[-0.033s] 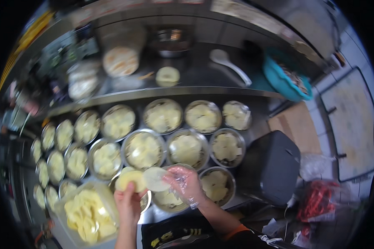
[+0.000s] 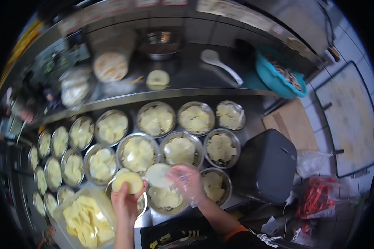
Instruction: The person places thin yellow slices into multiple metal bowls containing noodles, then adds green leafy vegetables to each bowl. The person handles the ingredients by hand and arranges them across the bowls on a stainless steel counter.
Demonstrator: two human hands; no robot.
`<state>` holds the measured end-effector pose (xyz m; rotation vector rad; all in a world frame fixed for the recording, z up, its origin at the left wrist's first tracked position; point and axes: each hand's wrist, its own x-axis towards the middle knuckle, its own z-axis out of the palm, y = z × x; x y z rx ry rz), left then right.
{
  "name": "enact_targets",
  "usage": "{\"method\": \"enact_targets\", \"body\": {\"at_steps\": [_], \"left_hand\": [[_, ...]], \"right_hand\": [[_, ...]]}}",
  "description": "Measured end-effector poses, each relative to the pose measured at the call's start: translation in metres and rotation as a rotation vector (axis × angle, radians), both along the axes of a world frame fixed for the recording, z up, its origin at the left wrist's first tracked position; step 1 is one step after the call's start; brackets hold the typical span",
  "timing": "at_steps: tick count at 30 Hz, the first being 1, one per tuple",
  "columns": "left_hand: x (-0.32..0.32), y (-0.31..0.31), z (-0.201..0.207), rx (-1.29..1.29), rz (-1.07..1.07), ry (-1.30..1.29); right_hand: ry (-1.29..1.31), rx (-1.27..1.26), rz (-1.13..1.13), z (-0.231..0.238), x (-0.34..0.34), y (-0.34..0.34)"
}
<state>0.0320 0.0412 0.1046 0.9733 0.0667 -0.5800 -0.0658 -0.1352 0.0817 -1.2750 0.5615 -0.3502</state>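
Observation:
My left hand (image 2: 125,205) grips a small stack of pale yellow potato slices (image 2: 129,181), thumb pressed on the front. In a clear plastic glove, my right hand (image 2: 188,183) pinches one thin, round potato slice (image 2: 158,176) by its edge. That slice hangs just right of the stack, above a round metal bowl (image 2: 167,199) with slices in it. Below and left of my left hand, a translucent tub (image 2: 109,203) holds a heap of loose potato slices (image 2: 87,218). Rows of round metal bowls (image 2: 138,152) topped with similar slices cover the counter.
On the raised shelf lie a white ladle (image 2: 220,65), a metal bowl (image 2: 160,45) and a turquoise basin (image 2: 274,79). A dark grey box-shaped thing (image 2: 265,166) stands right of the bowls. Beyond it are a cardboard sheet (image 2: 293,124) and a bag of red items (image 2: 318,197).
The slice in my right hand has come away from the stack in my left, leaving a gap between them. The whole view has shifted slightly.

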Motion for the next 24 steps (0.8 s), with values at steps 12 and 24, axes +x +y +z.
{"method": "enact_targets", "body": {"at_steps": [12,24], "left_hand": [[0.038,-0.148,-0.02,0.112,-0.396,0.044],[0.027,-0.255,-0.08,0.293,-0.277,0.033]], "right_hand": [[-0.154,0.204,-0.864,-0.124,0.003,-0.243],[-0.092,0.072,-0.587,-0.084,0.022,-0.179]]}}
